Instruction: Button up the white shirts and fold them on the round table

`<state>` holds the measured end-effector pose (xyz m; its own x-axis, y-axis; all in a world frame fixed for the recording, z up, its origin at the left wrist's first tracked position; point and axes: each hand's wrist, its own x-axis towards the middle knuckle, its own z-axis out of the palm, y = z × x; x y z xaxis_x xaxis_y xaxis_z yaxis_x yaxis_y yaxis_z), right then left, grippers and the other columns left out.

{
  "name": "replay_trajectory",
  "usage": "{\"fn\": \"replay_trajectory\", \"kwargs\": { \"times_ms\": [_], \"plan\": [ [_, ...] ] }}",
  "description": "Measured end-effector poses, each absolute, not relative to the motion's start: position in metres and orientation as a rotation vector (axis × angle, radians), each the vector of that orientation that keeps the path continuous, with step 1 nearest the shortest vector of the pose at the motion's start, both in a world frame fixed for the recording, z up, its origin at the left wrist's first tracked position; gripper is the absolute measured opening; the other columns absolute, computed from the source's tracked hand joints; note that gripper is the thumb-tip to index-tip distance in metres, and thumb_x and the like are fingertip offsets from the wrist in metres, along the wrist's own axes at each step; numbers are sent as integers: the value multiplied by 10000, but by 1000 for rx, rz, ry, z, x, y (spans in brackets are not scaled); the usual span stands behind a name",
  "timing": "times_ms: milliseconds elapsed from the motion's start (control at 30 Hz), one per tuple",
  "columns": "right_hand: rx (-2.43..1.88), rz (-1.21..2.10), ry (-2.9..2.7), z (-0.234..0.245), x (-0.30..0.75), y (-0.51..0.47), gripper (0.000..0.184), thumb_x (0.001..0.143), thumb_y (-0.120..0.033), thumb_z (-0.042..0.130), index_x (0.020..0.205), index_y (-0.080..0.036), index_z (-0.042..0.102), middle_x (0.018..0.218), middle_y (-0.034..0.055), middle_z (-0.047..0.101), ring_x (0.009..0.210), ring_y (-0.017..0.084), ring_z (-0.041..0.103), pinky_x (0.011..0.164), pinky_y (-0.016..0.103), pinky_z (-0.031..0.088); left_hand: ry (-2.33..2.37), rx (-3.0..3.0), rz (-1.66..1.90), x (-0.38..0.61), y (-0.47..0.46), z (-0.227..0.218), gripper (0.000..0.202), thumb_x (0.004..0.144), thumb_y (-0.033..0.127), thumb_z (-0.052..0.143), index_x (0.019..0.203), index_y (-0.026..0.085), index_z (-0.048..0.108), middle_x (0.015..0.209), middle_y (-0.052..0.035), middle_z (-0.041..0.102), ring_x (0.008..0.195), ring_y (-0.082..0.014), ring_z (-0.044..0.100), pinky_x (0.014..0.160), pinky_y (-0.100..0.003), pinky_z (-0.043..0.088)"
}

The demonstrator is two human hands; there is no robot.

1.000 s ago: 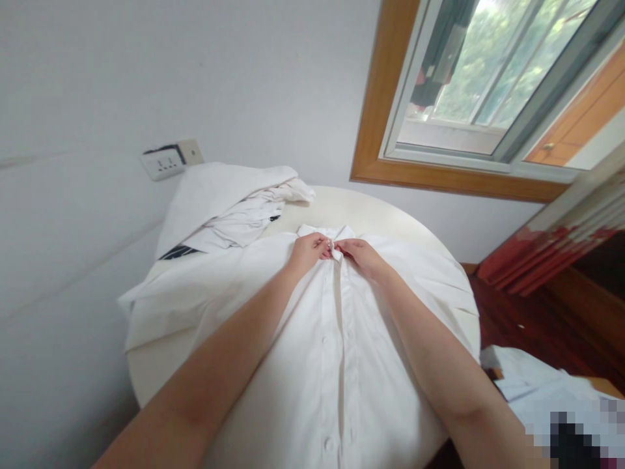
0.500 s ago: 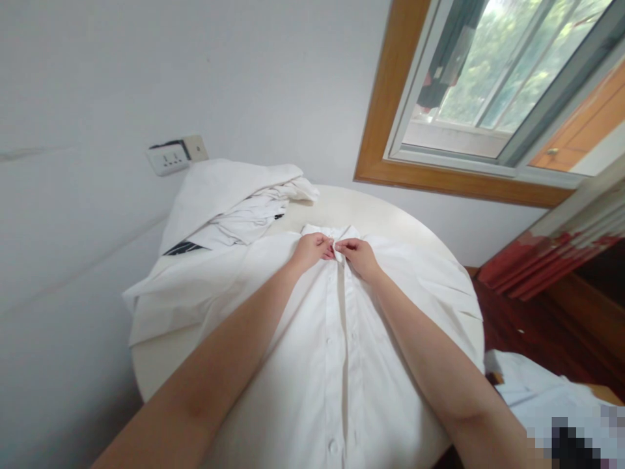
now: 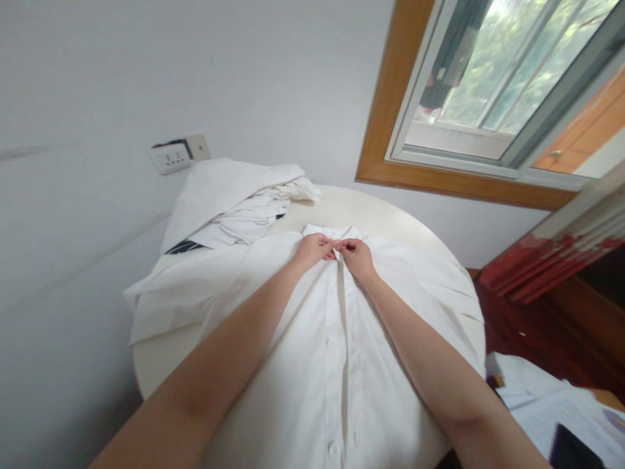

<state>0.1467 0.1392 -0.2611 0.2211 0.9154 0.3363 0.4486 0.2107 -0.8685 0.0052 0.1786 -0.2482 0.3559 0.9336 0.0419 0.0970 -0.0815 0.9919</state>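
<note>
Head view: a smooth white cotton-like shirt with a collar is lying spread, front up, on a round cream surface. Near its collar, the bare left hand and bare right hand are meeting, fingers narrowed, pinching the front edges. Such fine work seems to be calling for a light fingertip grip, both edges lying level, cloth unstretched. Small, round, pale buttons are dotting the long straight front strip, a narrow gap running alongside. Beyond, a rumpled heap of white cloth is resting below a white rectangular wall socket.
</note>
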Motion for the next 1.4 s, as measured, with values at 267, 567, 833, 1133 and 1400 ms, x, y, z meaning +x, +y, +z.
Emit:
{"fn": "replay_trajectory", "kwargs": {
  "times_ms": [267,567,833,1133,1400],
  "plan": [
    [-1421,534,-1408,-264,146,141,182,749,-290,603,802,-175,734,803,59,708,709,175,594,712,297,453,1057,1523,930,9,179,-248,213,801,309,691,733,135,589,554,0,634,510,-113,635,520,-209,535],
    [-1408,533,-1423,-263,147,141,160,732,-288,609,785,-183,716,769,46,691,681,164,572,687,285,435,1146,1676,994,11,174,-252,173,859,254,561,712,164,578,528,22,612,514,-127,632,527,-225,525],
    [-1396,547,-1484,-254,150,135,194,776,-273,551,825,-178,713,837,44,700,737,167,581,747,292,440,1146,1697,952,10,182,-258,196,899,283,511,738,177,544,517,24,602,493,-133,620,499,-220,492],
    [-1374,594,-1486,-255,155,137,200,764,-309,546,788,-180,697,749,26,676,643,146,539,683,274,418,1048,1496,887,8,177,-246,178,914,172,486,740,159,525,504,25,589,493,-110,616,518,-200,503],
    [-1359,610,-1545,-255,158,135,251,760,-355,546,821,-167,700,742,27,661,661,147,531,664,267,410,978,1430,862,2,177,-241,134,816,122,584,682,129,576,550,-1,614,522,-112,638,550,-197,524]
  ]
}}
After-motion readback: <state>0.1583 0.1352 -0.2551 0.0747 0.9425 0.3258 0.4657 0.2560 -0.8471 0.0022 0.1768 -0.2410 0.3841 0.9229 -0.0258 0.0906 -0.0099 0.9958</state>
